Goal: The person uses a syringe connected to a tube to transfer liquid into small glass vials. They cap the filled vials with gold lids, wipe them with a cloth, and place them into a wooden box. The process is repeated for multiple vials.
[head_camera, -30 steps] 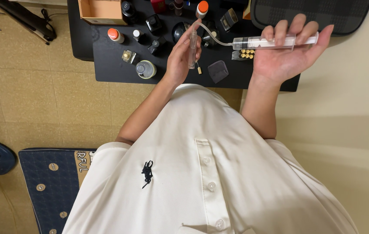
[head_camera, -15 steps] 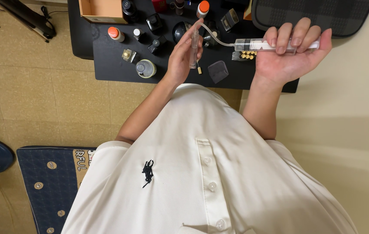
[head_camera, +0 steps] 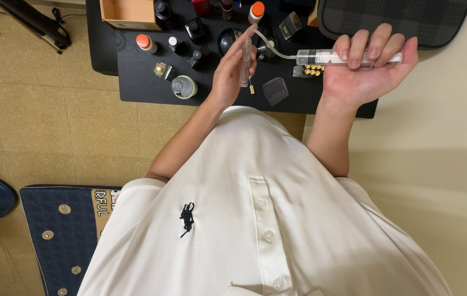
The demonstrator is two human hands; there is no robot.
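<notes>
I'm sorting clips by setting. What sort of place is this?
Probably a home hobby corner, not a lab: a low black table crowded with small dark bottles stands on a tan tiled floor, beside a navy patterned mat.

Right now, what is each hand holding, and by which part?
The left hand holds a slim clear vial upright by its body. The right hand grips a syringe around its barrel, fingers curled over it.
</notes>
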